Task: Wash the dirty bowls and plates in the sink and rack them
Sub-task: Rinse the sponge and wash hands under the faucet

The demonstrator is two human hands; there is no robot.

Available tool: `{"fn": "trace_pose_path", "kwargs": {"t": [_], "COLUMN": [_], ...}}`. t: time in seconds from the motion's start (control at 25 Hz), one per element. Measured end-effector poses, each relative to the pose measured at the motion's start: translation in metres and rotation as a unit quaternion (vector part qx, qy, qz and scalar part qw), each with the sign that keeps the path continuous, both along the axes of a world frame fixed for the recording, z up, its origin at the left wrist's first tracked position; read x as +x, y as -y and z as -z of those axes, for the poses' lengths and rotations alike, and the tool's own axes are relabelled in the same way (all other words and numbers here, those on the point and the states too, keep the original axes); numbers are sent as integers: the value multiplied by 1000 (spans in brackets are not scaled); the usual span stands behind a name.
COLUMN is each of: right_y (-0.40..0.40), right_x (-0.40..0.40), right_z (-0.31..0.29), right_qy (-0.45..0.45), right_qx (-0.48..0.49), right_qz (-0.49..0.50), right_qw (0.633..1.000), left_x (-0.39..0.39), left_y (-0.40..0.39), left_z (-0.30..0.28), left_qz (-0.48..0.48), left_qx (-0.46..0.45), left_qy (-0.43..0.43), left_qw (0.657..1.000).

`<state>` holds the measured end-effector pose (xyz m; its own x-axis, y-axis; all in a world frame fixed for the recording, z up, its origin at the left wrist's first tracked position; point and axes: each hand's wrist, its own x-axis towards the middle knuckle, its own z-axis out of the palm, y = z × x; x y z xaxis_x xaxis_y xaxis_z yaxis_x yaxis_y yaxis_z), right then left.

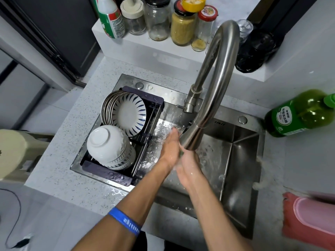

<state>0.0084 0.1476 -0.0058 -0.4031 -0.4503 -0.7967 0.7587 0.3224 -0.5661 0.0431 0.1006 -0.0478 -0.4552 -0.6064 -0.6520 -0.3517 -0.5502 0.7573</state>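
Several white plates with blue stripes (129, 113) stand on edge in the dark rack (155, 103) across the sink's left side. In front of them a stack of white bowls (108, 144) lies upside down in the same rack. My left hand (169, 147) and my right hand (190, 167) meet palm to palm under the spout of the steel tap (215, 84), wet and with fingers straight, holding nothing. The steel sink (235, 156) basin to the right holds only water and foam.
A green detergent bottle (299, 115) stands on the counter right of the sink. Jars and bottles (159, 19) line the white ledge behind the tap. A pink cloth and pink container (311, 221) lie at the near right. A beige object (16, 153) sits at the left.
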Motion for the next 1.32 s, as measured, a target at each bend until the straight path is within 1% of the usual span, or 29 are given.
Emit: {"fn": "trace_pose_path", "kwargs": {"t": [0.08, 0.2, 0.24, 0.28, 0.32, 0.36, 0.4, 0.44, 0.48, 0.52, 0.56, 0.6, 0.68, 0.72, 0.76, 0.8, 0.84, 0.88, 0.92, 0.96, 1.08, 1.12, 1.2, 1.28, 1.32], "right_y": [4, 0, 0, 1, 4, 8, 11, 13, 16, 17, 17, 17, 15, 15, 14, 16, 19, 24, 25, 26, 20, 19, 15, 19, 22], "right_x": [-5, 2, 7, 10, 11, 9, 3, -3, -7, -11, -11, -12, -12, -11, -9, -7, -8, -5, -2, 1, -2, -4, -7, -5, -4], "right_z": [-1, 4, 4, 5, 4, 1, 0, -2, -5, -9, -11, -7, 1, 4, 9, 13, 14, 13, 14, 13, 17, 16, 17, 23, 27], "right_qy": [-38, -69, -59, -61, -60, -48, -11, 39, 90, 131, 146, 130, 87, 86, 78, 87, 131, 195, 212, 200, 102, 73, 2, -8, 1], "right_qx": [22, 45, 46, 47, 44, 38, 16, -24, -76, -127, -146, -139, -68, -48, -36, -44, -64, -89, -108, -108, -111, -87, -4, 33, 37], "right_qz": [-10, 27, 46, 53, 52, 50, 56, 74, 95, 101, 87, 57, -9, -5, 12, 54, 102, 160, 187, 167, 95, 57, -6, 5, 42], "right_qw": [999, 996, 996, 996, 996, 997, 998, 996, 989, 978, 975, 980, 994, 995, 996, 994, 984, 964, 953, 960, 984, 992, 1000, 999, 998], "left_x": [1, 4, 4, 4, 4, 3, 1, 0, 1, 3, 6, 9, 9, 9, 9, 9, 9, 10, 10, 11, 11, 11, 11, 13, 13], "left_y": [-10, -3, -1, -1, -2, -6, -9, -11, -10, -6, -3, -3, -5, -6, -6, -6, -7, -7, -8, -9, -7, -7, -9, -10, -11], "left_z": [3, 2, -8, -18, -27, -35, -39, -39, -37, -33, -33, -31, -28, -28, -27, -30, -29, -29, -30, -32, -32, -35, -34, -36, -36], "left_qz": [31, 71, 58, 2, -79, -157, -211, -255, -293, -323, -339, -349, -356, -360, -358, -348, -343, -342, -342, -340, -339, -338, -333, -316, -307], "left_qx": [-61, -128, -156, -170, -167, -127, -63, 19, 103, 170, 211, 226, 235, 234, 232, 233, 233, 234, 237, 242, 254, 248, 236, 233, 236], "left_qy": [41, 73, 91, 107, 91, 55, 11, -48, -95, -118, -143, -158, -170, -165, -152, -139, -131, -130, -131, -132, -111, -106, -97, -87, -83], "left_qw": [997, 987, 982, 980, 978, 978, 975, 966, 946, 924, 906, 896, 888, 888, 892, 897, 901, 901, 900, 899, 899, 902, 908, 916, 918]}}
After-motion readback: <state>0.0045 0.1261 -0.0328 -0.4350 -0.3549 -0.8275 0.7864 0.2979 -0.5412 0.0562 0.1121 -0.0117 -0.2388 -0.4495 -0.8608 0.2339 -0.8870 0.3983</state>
